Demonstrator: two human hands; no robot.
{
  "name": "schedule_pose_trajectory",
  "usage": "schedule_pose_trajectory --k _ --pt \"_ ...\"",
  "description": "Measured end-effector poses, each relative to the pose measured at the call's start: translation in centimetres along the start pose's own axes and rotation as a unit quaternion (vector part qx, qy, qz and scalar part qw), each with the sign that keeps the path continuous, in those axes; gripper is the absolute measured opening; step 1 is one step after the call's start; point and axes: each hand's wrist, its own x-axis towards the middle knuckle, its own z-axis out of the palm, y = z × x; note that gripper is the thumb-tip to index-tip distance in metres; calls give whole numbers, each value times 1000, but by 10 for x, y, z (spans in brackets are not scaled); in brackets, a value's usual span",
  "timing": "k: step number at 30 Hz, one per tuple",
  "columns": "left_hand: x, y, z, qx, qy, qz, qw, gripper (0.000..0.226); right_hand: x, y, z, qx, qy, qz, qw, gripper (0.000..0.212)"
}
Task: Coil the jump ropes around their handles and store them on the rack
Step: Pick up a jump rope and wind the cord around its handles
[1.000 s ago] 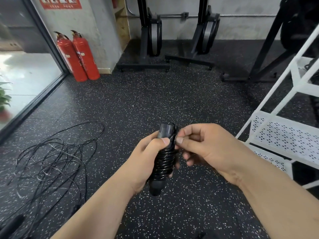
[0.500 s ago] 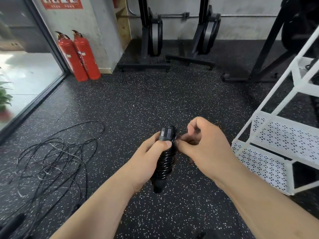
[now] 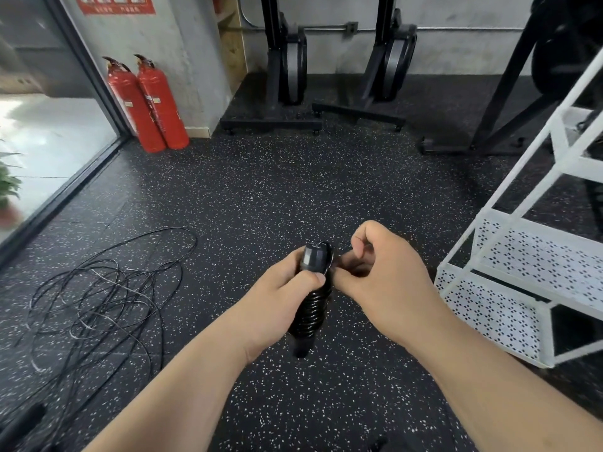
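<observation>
Black jump rope (image 3: 311, 309), coiled tightly round its handles, is held upright above mid-floor, apart from the white rack (image 3: 509, 288) at the right edge. Left hand (image 3: 280, 288) wraps the bundle, keeping the turns in place. Right hand (image 3: 381, 278) pinches the rope's end at the top, probably to tuck it. Loose ropes (image 3: 98, 298) lie near the floor's left edge. Red wall sign (image 3: 114, 3): writing unreadable.

Black jump rope (image 3: 310, 308), coiled round its near-upright handles (image 3: 312, 258), in the left hand (image 3: 277, 298)'s grip; loose ropes (image 3: 98, 298) tangled well left of it; white rack (image 3: 509, 256) beside the right hand (image 3: 385, 282).
</observation>
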Motion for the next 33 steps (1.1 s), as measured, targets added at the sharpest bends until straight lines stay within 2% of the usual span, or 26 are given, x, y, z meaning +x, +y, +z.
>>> schedule_pose_trajectory --k 4,7,12,15,20,24,27,33 --pt "1 -1 12 -38 67 25 997 24 3 -2 1 -1 14 -9 1000 31" --pt "3 1 19 -76 113 35 990 21 6 -2 4 57 12 12 998 18" --pt "8 -2 20 23 192 64 979 14 0 -3 17 151 3 45 987 15" --pt "6 1 20 5 171 37 985 17 1 0 17 219 -9 91 971 14" --pt "4 5 21 -36 113 -11 993 19 3 5 19 197 -7 94 976 15" --pt "5 6 28 -33 147 8 989 18 -1 3 23 145 27 52 988 19" --pt "6 8 29 -18 162 29 986 21 -2 1 25 146 46 32 988 19" --pt "4 5 31 2 221 54 974 21 -4 -6 29 140 45 -18 989 17"
